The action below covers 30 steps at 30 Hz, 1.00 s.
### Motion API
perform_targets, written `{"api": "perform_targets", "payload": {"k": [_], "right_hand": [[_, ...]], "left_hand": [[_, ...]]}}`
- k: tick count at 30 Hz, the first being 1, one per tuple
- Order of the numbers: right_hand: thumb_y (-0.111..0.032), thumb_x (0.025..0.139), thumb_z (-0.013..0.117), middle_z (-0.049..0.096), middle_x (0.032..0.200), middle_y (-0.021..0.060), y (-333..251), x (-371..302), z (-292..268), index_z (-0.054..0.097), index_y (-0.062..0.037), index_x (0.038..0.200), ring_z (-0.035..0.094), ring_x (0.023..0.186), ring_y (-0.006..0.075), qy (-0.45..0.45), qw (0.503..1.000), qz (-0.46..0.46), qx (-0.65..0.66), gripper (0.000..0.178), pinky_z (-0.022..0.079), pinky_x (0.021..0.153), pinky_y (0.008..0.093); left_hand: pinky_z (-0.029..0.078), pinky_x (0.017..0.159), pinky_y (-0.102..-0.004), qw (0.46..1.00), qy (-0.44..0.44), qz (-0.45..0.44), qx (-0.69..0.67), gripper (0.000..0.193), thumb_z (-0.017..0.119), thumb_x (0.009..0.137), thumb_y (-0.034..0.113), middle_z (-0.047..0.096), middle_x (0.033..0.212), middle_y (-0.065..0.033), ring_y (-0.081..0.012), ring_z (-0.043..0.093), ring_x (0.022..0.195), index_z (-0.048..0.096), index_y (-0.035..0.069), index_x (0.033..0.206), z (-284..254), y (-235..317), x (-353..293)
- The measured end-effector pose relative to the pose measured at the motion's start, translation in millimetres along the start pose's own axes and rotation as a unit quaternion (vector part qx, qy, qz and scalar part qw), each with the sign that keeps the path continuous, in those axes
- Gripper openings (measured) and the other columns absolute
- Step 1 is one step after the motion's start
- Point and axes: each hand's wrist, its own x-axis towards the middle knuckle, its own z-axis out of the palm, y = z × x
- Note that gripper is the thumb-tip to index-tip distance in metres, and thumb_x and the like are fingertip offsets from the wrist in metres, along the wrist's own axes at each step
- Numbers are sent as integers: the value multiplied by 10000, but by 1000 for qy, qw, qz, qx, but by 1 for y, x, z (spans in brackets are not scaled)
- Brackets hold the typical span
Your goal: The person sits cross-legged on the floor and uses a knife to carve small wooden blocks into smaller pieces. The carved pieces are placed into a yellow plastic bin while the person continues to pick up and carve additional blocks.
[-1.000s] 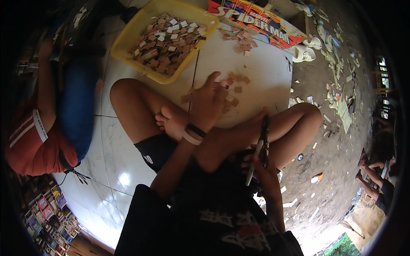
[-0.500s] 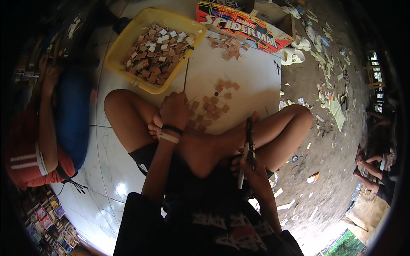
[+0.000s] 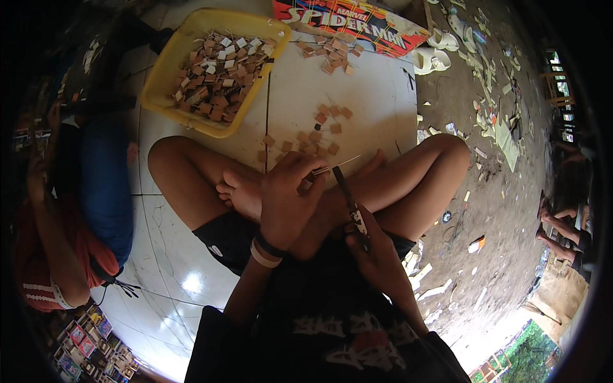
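My left hand (image 3: 290,201) is raised above my crossed legs. Its thumb and fingers pinch a small square wooden tile (image 3: 321,171), and a thin pale stick juts rightward from there. Close by on the right, my right hand (image 3: 377,252) grips a narrow tool (image 3: 350,199) with a dark blade-like end and a black-and-white handle. The tool's tip is near the tile; whether they touch I cannot tell. Past my hands, several loose tiles (image 3: 306,136) with thin sticks lie on the white floor, partly hidden behind the left hand.
A yellow basin (image 3: 152,83) at the far left holds a heap of brown and white tiles (image 3: 220,86). Another tile pile (image 3: 335,54) lies before a red printed box (image 3: 357,25). Pale clogs (image 3: 431,62) and scraps are on the right. A person in blue trousers (image 3: 105,179) sits left.
My left hand has come back from the loose tiles and to the right, now with a tile in its fingers. The tool in my right hand has swung toward it.
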Motion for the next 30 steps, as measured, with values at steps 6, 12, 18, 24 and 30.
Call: {"api": "perform_targets", "payload": {"k": [6, 12, 18, 24, 30], "right_hand": [[-56, 1041, 630, 702, 1125, 197, -2, -2, -3, 391, -50, 1593, 715, 1107, 300, -35, 998, 27, 54, 602, 527, 973, 389], [-66, 1049, 621, 708, 1109, 191, -10, 0, -6, 393, -55, 1584, 715, 1076, 274, -35, 998, 15, 57, 581, 526, 945, 388], [-80, 1049, 623, 695, 1069, 201, -12, 0, -7, 421, -45, 1547, 694, 980, 264, -38, 998, 28, 48, 539, 520, 908, 377], [-73, 1044, 626, 694, 1094, 214, -11, 1, -6, 413, -38, 1550, 698, 1012, 265, -50, 997, 37, 50, 550, 518, 922, 382], [-83, 1044, 627, 692, 1155, 233, -7, 1, -5, 415, -43, 1547, 714, 1081, 316, -42, 998, 14, 44, 547, 515, 944, 395]], "left_hand": [[582, 706, -341, 1000, 4, -1, -3, 182, 763, 873, 10, 710, 993, -90, -245, 729, 838, 759, 51, 1050, 1, -1, -2], [582, 692, -341, 1000, -6, 1, 4, 189, 761, 868, 0, 711, 1007, -91, -240, 728, 832, 760, 47, 1051, -1, 0, -2], [594, 676, -321, 1000, -7, -9, 12, 199, 758, 871, -7, 714, 1016, -90, -239, 739, 839, 763, 47, 1062, -2, 4, -3], [596, 684, -330, 1000, -7, -7, 7, 203, 759, 870, -7, 713, 1013, -89, -244, 740, 854, 763, 43, 1067, -4, 4, -3], [581, 691, -353, 1000, -6, 0, 8, 207, 758, 864, -13, 713, 1011, -89, -254, 729, 850, 764, 50, 1060, -2, 2, -3]]}}
